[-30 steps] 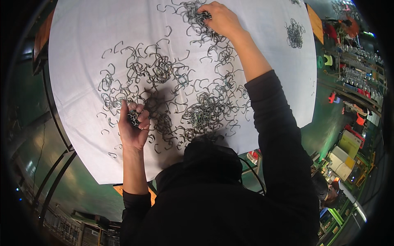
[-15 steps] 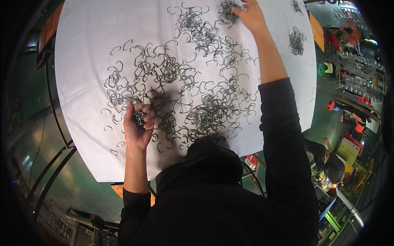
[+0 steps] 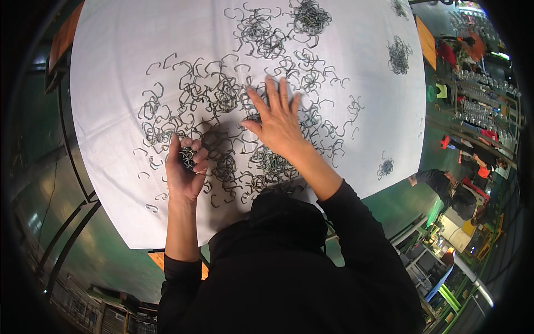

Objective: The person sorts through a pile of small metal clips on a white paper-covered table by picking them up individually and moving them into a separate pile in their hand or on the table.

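Note:
Many small C-shaped metal wire clips [image 3: 225, 94] lie scattered over a white-covered table [image 3: 122, 67]. My left hand [image 3: 183, 172], palm up at the near left of the spread, curls its fingers around a bunch of the clips [image 3: 188, 158]. In the middle of the spread, my right hand [image 3: 277, 119] lies palm down with its fingers spread over the loose clips, hiding some of them. A denser heap of clips [image 3: 311, 16] sits at the far edge, beyond the right hand. Another thick cluster [image 3: 272, 161] is just nearer than that hand.
Separate small piles of clips sit on the right side: one far pile [image 3: 399, 55] and one near the right front edge [image 3: 385, 168]. Beyond the table on the right, a person in dark clothing [image 3: 461, 197] is near shelves of metal parts [image 3: 478, 108].
My right hand has left the far heap, coming nearer and leftward onto the middle clips, fingers now spread. The left hand keeps its bunch in place.

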`<state>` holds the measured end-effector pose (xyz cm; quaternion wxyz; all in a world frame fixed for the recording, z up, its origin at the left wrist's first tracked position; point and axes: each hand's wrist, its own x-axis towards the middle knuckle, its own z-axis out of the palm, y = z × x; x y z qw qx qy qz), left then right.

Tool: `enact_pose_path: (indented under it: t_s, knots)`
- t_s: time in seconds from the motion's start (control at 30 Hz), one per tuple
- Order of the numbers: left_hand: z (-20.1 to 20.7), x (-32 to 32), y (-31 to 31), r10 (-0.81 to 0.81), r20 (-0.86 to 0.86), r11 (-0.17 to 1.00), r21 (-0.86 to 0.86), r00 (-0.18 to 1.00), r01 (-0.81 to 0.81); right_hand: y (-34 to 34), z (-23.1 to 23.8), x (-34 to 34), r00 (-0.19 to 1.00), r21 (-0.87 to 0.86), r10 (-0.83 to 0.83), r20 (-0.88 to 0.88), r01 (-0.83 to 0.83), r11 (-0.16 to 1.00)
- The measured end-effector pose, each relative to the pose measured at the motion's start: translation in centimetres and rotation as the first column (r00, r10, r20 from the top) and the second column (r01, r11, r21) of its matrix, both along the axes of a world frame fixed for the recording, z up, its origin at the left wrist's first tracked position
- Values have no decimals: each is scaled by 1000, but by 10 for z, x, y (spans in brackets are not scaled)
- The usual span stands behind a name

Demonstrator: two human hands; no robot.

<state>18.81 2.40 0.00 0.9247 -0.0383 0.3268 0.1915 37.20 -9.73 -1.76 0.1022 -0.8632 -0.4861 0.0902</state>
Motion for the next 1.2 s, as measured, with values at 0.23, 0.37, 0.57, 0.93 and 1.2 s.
enact_pose_path:
  t_s: [0.23,0.37,0.57,0.93,1.2]
  knots:
    - [0,0,0,4,-33,1000,-6,999,-4,-10,7,42,991,87,-127,-52,131,988]
    - [1,1,-1,-16,-31,999,28,999,17,-8,-17,86,952,52,-167,255,159,986]
    - [0,1,0,6,-54,1000,11,999,-5,14,1,110,994,217,-107,22,100,971]
    - [1,-6,5,32,-29,999,22,999,-31,14,-14,90,969,31,-176,173,173,984]
    - [-4,-6,1,-32,43,999,-9,999,32,32,-7,36,983,235,-164,-79,178,955]
